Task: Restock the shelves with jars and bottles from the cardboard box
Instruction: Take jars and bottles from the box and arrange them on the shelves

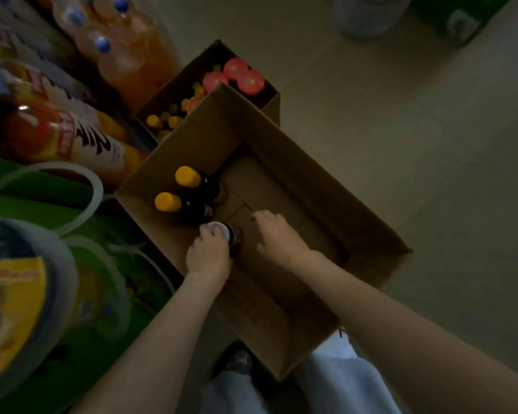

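An open cardboard box [326, 210] stands on the floor below me. Inside, at its left wall, stand two dark bottles with yellow caps [187, 176] [167, 201] and a dark jar with a white lid [219, 230]. My left hand [208, 253] reaches into the box and its fingers curl over the white lid. My right hand [277, 234] hovers inside the box just right of that jar, fingers loosely bent, holding nothing.
A second cardboard box [269, 109] behind the first holds red-lidded jars [243, 76] and small yellow-capped bottles. Shelves at left carry orange drink bottles [123, 46], labelled packs [72, 132] and tubs with white handles [27, 294]. Pale floor [401, 130] lies to the right.
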`<state>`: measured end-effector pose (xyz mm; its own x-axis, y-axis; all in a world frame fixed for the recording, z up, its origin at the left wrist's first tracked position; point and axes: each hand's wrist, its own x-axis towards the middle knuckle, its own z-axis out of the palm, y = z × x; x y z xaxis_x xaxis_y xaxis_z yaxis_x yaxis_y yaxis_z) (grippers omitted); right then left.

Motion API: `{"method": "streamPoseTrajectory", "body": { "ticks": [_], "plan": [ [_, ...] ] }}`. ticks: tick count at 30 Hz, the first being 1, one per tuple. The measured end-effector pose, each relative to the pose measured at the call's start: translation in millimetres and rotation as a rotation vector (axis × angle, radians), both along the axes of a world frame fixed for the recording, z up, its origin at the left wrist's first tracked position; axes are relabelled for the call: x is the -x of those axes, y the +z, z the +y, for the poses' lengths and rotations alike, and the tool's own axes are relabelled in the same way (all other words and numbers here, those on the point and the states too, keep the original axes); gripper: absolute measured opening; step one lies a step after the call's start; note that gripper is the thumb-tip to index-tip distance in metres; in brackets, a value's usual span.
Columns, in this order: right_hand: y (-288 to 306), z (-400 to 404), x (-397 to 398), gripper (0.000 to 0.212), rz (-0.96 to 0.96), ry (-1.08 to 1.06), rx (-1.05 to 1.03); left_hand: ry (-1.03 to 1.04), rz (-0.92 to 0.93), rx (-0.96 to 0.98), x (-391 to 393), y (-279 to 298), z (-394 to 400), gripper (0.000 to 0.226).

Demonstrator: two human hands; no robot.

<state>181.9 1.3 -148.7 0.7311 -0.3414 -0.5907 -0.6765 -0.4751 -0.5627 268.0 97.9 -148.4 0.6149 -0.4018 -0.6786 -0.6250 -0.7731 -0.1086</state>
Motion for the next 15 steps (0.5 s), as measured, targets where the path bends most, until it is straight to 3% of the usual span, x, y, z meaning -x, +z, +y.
{"method": "streamPoseTrajectory", "body": {
  "ticks": [4,10,13,15],
  "plan": [
    [-18,-10,7,0.069,0.040,0.013,-0.081,0.096,-0.054,0.130,-6,-22,5,0.086],
    [-31,-9,-2,0.072,0.044,0.012,-0.160,0.290,-0.046,0.135,-23,-28,-4,0.073],
    [-35,-12,0,0.072,0.040,0.139,-0.066,0.226,0.022,0.177,-15,-28,1,0.073],
    [-33,-35,3,0.077,0.000,0.285,0.108,0.136,0.031,0.235,-15,-29,3,0.070]
  ]
}}
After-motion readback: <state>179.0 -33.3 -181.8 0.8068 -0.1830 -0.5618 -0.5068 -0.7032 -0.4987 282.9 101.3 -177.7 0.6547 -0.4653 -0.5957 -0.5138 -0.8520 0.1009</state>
